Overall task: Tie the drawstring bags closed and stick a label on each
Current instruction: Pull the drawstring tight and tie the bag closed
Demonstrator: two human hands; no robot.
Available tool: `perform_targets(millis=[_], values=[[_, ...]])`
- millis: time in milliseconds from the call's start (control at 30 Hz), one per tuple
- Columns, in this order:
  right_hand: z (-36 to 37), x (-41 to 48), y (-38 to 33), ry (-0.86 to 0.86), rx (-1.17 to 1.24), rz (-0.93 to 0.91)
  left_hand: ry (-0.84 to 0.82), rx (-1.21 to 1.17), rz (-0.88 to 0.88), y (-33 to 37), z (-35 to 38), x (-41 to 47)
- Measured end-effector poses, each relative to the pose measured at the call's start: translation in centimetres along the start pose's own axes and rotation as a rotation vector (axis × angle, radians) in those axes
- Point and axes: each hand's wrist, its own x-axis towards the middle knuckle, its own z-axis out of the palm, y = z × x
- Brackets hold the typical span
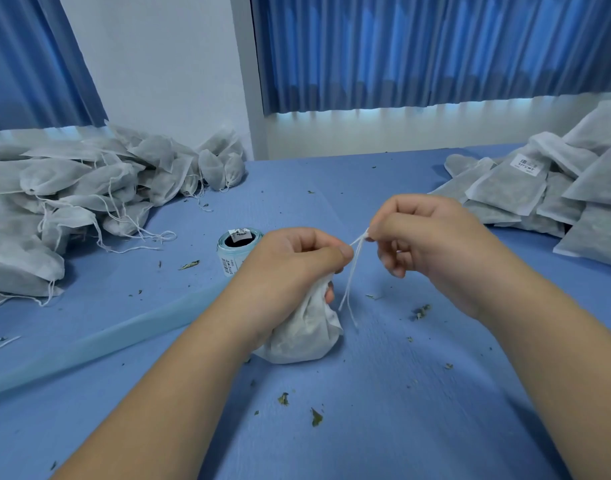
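Note:
A white drawstring bag [304, 336] stands upright on the blue table [383, 393] in front of me. My left hand [293, 261] grips its gathered neck from above. My right hand [432, 233] pinches the white drawstring [352, 275] just right of the neck; the string runs taut between the hands and its loose ends hang down beside the bag. A roll of labels [236, 249] with pale blue backing stands just behind my left hand.
A heap of bags with loose strings [89, 188] covers the left of the table. Flat bags, one showing a label, are stacked at the right [546, 188]. A strip of blue backing paper [99, 341] trails left. Dried leaf bits lie scattered around.

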Motion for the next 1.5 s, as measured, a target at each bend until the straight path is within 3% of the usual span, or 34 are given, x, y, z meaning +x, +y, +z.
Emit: perform_targets(millis=[333, 567, 667, 767, 867, 1100, 1300, 1500], values=[[0.5, -0.4, -0.2, -0.160, 0.460, 0.021, -0.025, 0.004, 0.027, 0.2, 0.3, -0.3], [0.2, -0.3, -0.4, -0.325, 0.590, 0.290, 0.227, 0.058, 0.155, -0.3, 0.5, 0.5], [0.1, -0.3, -0.4, -0.289, 0.561, 0.302, 0.228, 0.141, 0.150, -0.6, 0.8, 0.5], [0.4, -0.3, -0.3, -0.174, 0.630, 0.216, 0.191, 0.148, 0.132, -0.7, 1.0, 0.4], [0.9, -0.4, -0.3, -0.171, 0.720, 0.205, 0.218, 0.176, 0.131, -0.7, 1.3, 0.4], [0.2, -0.5, -0.7, -0.325, 0.498, 0.388, 0.408, 0.256, 0.187, -0.7, 0.9, 0.7], [0.3, -0.9, -0.6, -0.379, 0.410, 0.204, 0.390, 0.278, 0.163, -0.8, 1.2, 0.6], [-0.4, -0.7, -0.4, -0.374, 0.318, 0.278, 0.410, 0.303, 0.239, -1.0, 1.7, 0.5]])
